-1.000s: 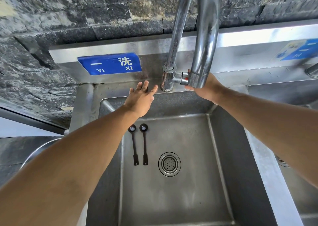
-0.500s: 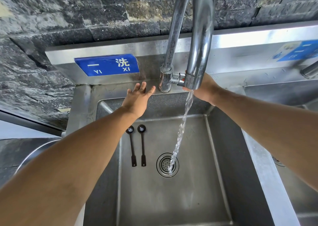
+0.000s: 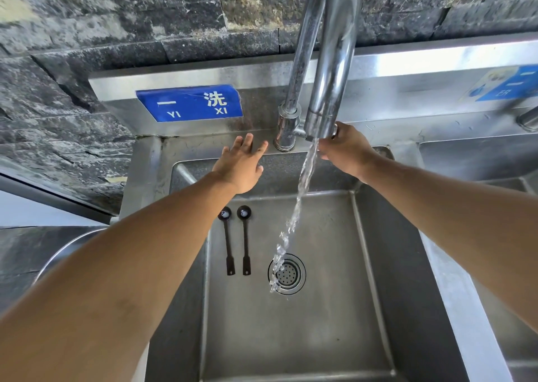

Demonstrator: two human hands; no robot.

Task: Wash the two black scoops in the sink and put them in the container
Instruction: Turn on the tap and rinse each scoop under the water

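Observation:
Two black scoops lie side by side on the steel sink (image 3: pixel 364 309) floor, the left scoop (image 3: pixel 228 242) and the right scoop (image 3: pixel 246 240), bowls toward the back wall, left of the drain (image 3: pixel 287 274). Water streams from the tall faucet (image 3: pixel 329 76) spout onto the drain. My left hand (image 3: pixel 241 165) hovers with straight fingers over the sink's back ledge, above the scoops. My right hand (image 3: pixel 345 146) reaches behind the spout at the faucet's valve; its fingers are hidden by the spout. No container is clearly seen.
A blue sign (image 3: pixel 189 103) is fixed on the steel backsplash, with a dark stone wall above. A second basin (image 3: pixel 480 163) lies to the right. A round steel rim (image 3: pixel 67 245) shows at the left behind my forearm.
Water began running from the spout and now flows steadily onto the drain. My right hand stays at the valve; my left hand has barely moved. The scoops lie as before.

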